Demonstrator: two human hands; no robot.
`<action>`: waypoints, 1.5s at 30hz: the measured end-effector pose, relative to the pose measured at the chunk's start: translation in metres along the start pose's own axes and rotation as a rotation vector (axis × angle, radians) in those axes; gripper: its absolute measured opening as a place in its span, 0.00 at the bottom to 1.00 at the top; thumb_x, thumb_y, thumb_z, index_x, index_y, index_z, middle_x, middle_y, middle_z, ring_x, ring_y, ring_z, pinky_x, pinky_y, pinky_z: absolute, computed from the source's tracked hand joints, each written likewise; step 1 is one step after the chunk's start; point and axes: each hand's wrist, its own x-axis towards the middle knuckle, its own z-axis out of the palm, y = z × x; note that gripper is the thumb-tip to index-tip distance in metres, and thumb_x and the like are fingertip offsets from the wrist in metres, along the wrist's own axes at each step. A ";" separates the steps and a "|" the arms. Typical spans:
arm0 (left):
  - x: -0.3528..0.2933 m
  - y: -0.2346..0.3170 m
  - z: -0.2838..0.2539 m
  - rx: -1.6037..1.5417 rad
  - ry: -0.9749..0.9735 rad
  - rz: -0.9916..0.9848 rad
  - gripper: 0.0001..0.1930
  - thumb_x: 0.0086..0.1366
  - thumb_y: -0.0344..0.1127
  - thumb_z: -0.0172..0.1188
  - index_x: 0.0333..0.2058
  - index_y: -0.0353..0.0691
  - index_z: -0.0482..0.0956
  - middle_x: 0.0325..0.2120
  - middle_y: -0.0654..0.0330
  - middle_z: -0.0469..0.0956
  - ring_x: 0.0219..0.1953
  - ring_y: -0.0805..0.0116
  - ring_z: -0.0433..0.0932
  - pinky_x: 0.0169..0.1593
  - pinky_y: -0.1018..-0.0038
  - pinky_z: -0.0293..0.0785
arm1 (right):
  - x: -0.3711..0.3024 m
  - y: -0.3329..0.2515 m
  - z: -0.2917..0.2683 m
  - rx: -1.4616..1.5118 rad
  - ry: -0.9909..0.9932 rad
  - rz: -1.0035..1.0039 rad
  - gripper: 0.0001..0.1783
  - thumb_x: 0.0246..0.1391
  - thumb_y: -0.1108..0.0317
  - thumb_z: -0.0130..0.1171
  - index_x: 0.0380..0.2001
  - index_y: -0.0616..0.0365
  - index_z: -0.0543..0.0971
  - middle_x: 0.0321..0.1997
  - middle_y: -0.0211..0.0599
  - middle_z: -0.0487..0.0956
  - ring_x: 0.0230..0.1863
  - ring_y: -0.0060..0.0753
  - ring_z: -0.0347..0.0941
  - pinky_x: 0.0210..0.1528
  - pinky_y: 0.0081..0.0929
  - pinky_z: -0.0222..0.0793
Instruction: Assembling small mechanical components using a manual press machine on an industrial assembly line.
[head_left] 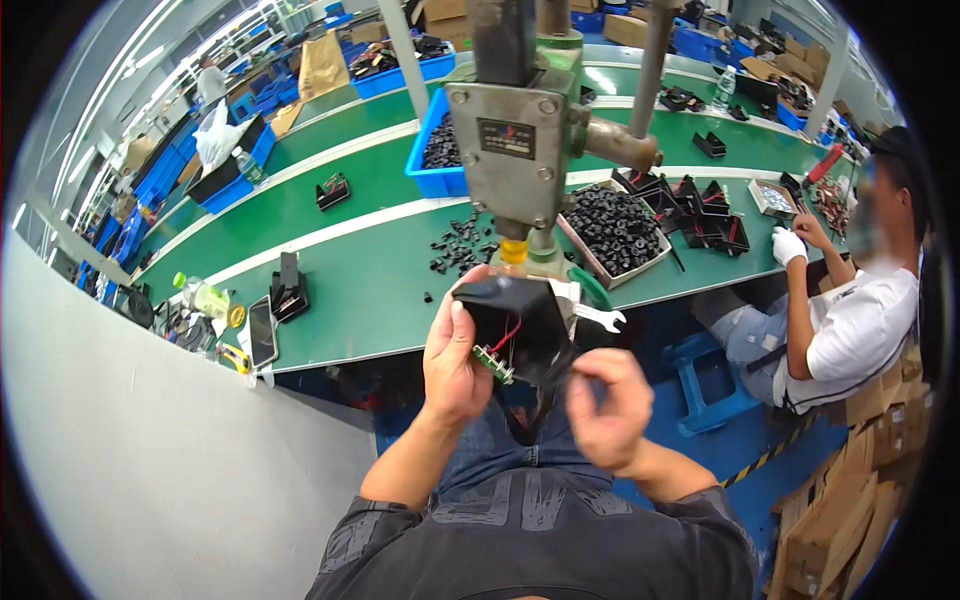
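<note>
My left hand (pixel 458 365) grips a black plastic housing (pixel 535 318) by its left side, tilted so its hollow inside faces me. Red wires run inside it to a small green circuit board (pixel 493 364) hanging at its lower left edge, by my left thumb. My right hand (pixel 610 405) is curled close to the housing's lower right corner, fingertips bent together; what they pinch, if anything, is hidden. Directly above the housing stands a grey-green bench press (pixel 515 150) with a yellow collar (pixel 513 250). An open-ended wrench (pixel 600 317) sticks out beside the housing.
On the green bench (pixel 370 310) lie loose black parts (pixel 462 245), a box of black knobs (pixel 612 235), several black housings (pixel 700 205) and a phone (pixel 262 332). A blue bin (pixel 436 180) stands behind. At right, a seated co-worker (pixel 850 310) wears a white glove; a blue stool (pixel 705 385) stands near.
</note>
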 end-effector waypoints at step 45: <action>0.027 -0.016 -0.080 0.073 0.420 -0.084 0.13 0.71 0.41 0.57 0.44 0.37 0.78 0.37 0.57 0.82 0.38 0.68 0.82 0.45 0.71 0.79 | 0.137 0.202 0.020 -0.447 -0.083 0.060 0.09 0.55 0.70 0.63 0.38 0.63 0.83 0.37 0.52 0.83 0.38 0.55 0.81 0.43 0.42 0.76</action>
